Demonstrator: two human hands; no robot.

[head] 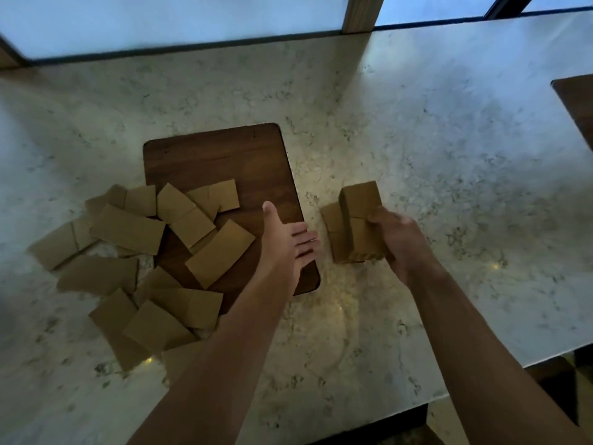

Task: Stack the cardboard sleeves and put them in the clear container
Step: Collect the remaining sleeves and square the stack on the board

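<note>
Several flat brown cardboard sleeves [128, 229] lie scattered over the left of a dark wooden board [224, 155] and onto the marble counter [417, 139] beside it. My right hand [401, 242] grips a thick stack of sleeves [357, 213], held on edge on the counter to the right of the board. My left hand [288, 239] hovers flat over the board's right edge, fingers spread toward the stack, holding nothing. One sleeve [219, 253] lies just left of that hand. No clear container is in view.
A window with a wooden post [362, 14] runs along the counter's far edge. Another dark wooden piece [577, 104] shows at the right border. The counter's front edge [449, 390] drops off at the lower right.
</note>
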